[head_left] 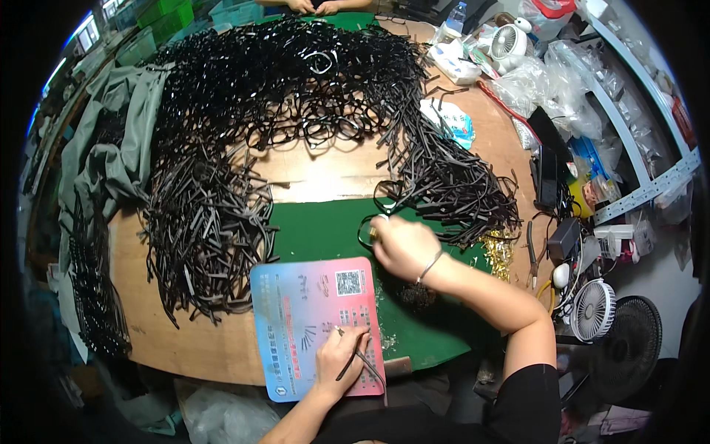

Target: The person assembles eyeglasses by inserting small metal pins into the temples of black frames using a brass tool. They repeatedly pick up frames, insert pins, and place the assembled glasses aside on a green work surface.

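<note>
My left hand (pixel 336 362) is closed around thin dark eyeglass temples (pixel 376 371), above a pink and blue printed mat (pixel 268 296). Out over the green mat (pixel 314 229), my right hand (pixel 405 248) pinches a dark eyeglass front (pixel 361 231), its rims beyond the fingertips. The hand is slightly blurred. Loose temples lie heaped to the left (pixel 203 229) and to the right (pixel 462 189). Along the far side spreads a large tangled pile of black eyeglass fronts (pixel 296 74). Under my right forearm sits a small dark clump (pixel 418 296) of tiny pieces.
Gold-coloured small parts (pixel 499 255) lie near the table's right edge, beside pliers (pixel 532 255). Fans (pixel 593 309), plastic bags (pixel 543 85) and a bottle (pixel 455 16) stand around the right side. Grey cloth (pixel 111 170) drapes the left edge. Another person's hands (pixel 314 7) rest at the far side.
</note>
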Available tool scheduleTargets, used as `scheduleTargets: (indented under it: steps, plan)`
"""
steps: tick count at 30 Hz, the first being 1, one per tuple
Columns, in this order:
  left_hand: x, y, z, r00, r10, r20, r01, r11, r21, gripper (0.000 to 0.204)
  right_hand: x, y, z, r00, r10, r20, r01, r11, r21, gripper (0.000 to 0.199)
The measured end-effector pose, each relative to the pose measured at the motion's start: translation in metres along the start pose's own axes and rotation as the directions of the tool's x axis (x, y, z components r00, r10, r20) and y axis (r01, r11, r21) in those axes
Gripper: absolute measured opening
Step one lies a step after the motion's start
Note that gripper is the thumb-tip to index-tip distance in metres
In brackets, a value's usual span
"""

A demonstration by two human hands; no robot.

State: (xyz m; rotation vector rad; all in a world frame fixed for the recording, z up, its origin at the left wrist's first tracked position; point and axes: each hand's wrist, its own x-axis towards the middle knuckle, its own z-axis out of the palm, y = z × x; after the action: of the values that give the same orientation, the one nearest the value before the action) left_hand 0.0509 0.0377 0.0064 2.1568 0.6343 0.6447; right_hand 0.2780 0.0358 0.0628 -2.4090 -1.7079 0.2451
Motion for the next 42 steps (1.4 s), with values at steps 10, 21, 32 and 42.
scheduleTargets:
  steps: [10,21,32,42]
  plan:
    - [-0.008,-0.005,0.005,0.998,0.028,-0.058,-0.026,0.999,0.034,0.018,-0.004,0.030,-0.013,0.937,-0.180,-0.301,0.117,0.970,-0.215,0.010]
    - [-0.012,0.008,-0.013,0.829,-0.554,0.073,0.484,0.646,-0.590,0.010,-0.161,-0.031,0.031,0.852,-0.093,0.515,-0.385,0.555,0.737,0.027]
    - [-0.015,0.012,0.003,0.920,-0.391,0.031,0.380,0.870,-0.314,0.014,-0.165,-0.014,0.016,0.958,-0.239,0.160,0.185,0.938,0.293,0.046]
    - [-0.016,0.007,0.005,1.000,0.019,0.007,-0.019,1.000,0.024,0.024,-0.172,-0.011,0.024,0.979,-0.141,0.143,0.075,0.916,0.393,0.048]
